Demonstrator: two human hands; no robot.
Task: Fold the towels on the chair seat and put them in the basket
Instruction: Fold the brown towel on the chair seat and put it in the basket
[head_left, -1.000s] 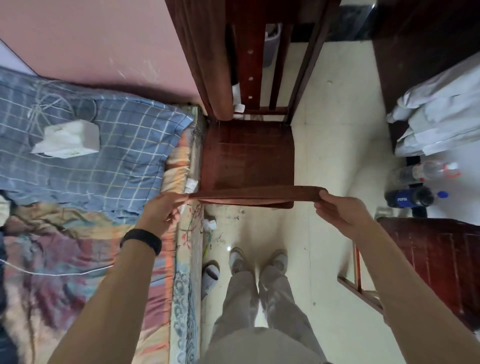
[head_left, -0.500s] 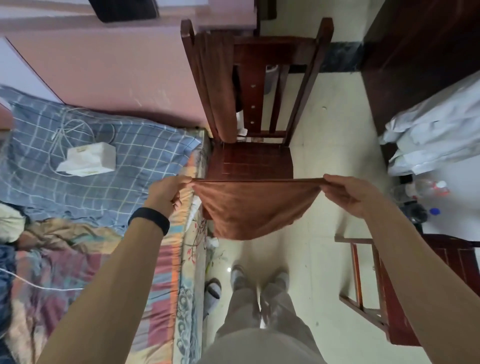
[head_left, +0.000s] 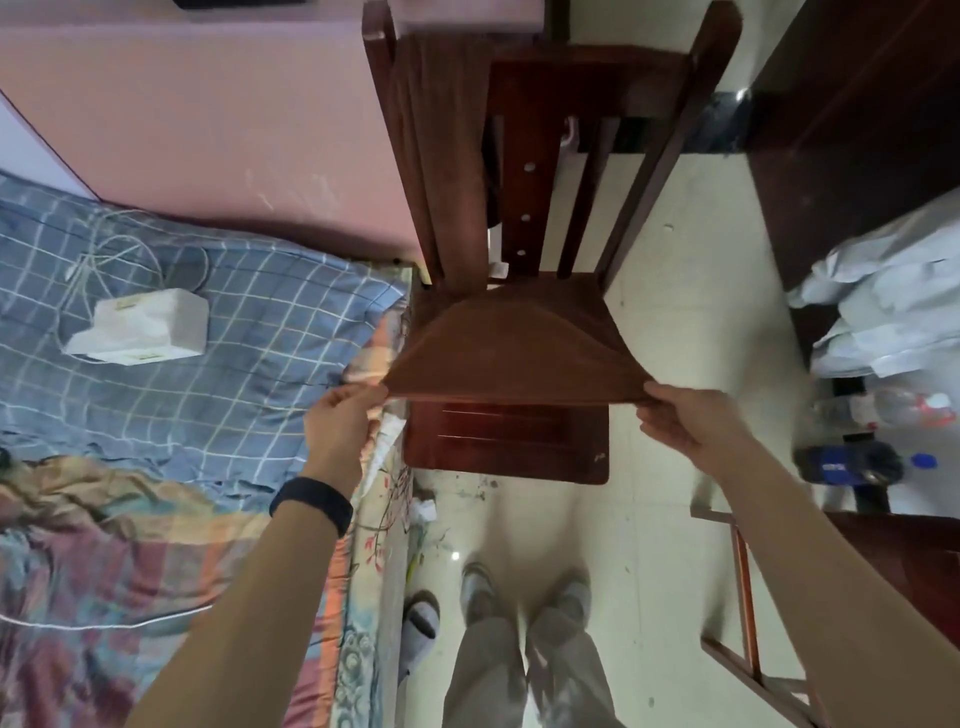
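Grey trouser legs stand on the pale tiled floor, nearest the viewer, facing a dark wooden chair. Two bare forearms reach forward from there, the left one wearing a black wristband.

The left hand and the right hand each pinch one near corner of a brown towel, with the fingers clamped on the cloth. The near hem is pulled straight between them, just above the front part of the chair seat.

Half a second ago the towel hung down from the hands in a sagging pouch in front of the seat. Now it has been swung forward, and its far part lies spread over the back of the seat, reaching the back edge. The front strip of the seat is bare wood. This suggests the towel is being laid flat so that folding can begin; no fold is made yet.

Farther off, a second towel hangs over the left side of the chair back. A bed with a checked cover lies to the left. No basket shows plainly.
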